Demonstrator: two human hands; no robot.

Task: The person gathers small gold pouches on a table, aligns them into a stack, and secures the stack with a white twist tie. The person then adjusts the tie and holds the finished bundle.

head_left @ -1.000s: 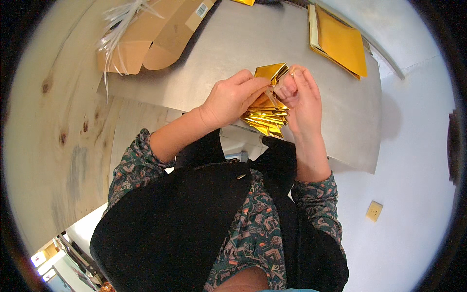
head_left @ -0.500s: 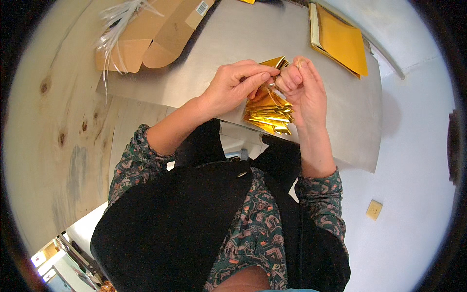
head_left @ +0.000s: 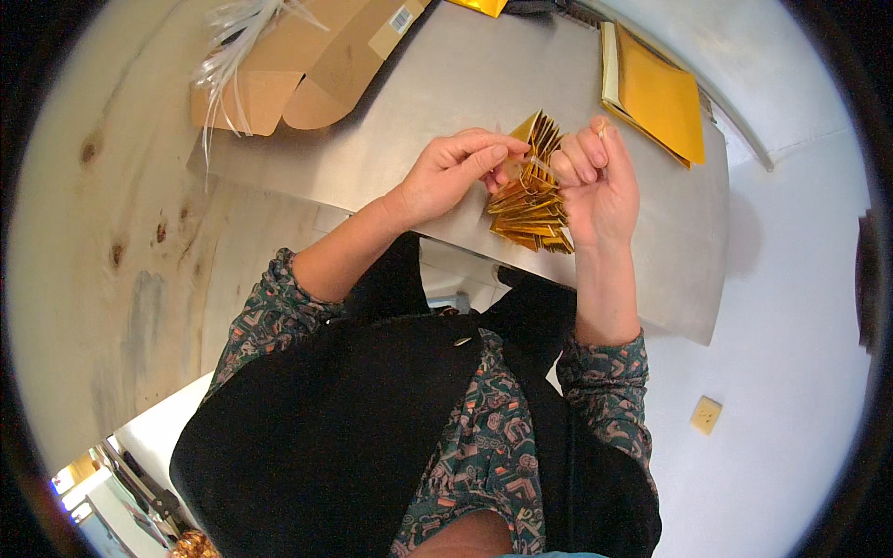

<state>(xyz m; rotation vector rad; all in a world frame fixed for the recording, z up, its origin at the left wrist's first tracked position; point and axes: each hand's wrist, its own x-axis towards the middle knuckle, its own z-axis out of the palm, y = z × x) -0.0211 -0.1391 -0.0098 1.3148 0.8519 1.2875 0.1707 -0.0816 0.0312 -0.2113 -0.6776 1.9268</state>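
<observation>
A bundle of pleated gold foil sheets (head_left: pixel 528 219) rests near the front edge of the metal table, its folds fanned out. A thin pale strip (head_left: pixel 539 164) runs across the middle of the bundle, between my hands. My left hand (head_left: pixel 454 177) is at the bundle's left side, with thumb and forefinger pinched on one end of the strip. On the other side my right hand (head_left: pixel 600 181) is closed in a fist around the strip's other end, a little above the table. The fingers hide both ends of the strip.
An open cardboard box (head_left: pixel 339 70) lies at the far left, with several thin white strips (head_left: pixel 226 70) hanging over it. A stack of gold sheets (head_left: pixel 660 98) sits at the far right of the metal table (head_left: pixel 446 74). A wooden board (head_left: pixel 139 214) stretches along the left.
My hands have drawn slightly apart, the right one moving rightward. More of the strip and the bundle's fanned folds show between them. The whole view has shifted a little.
</observation>
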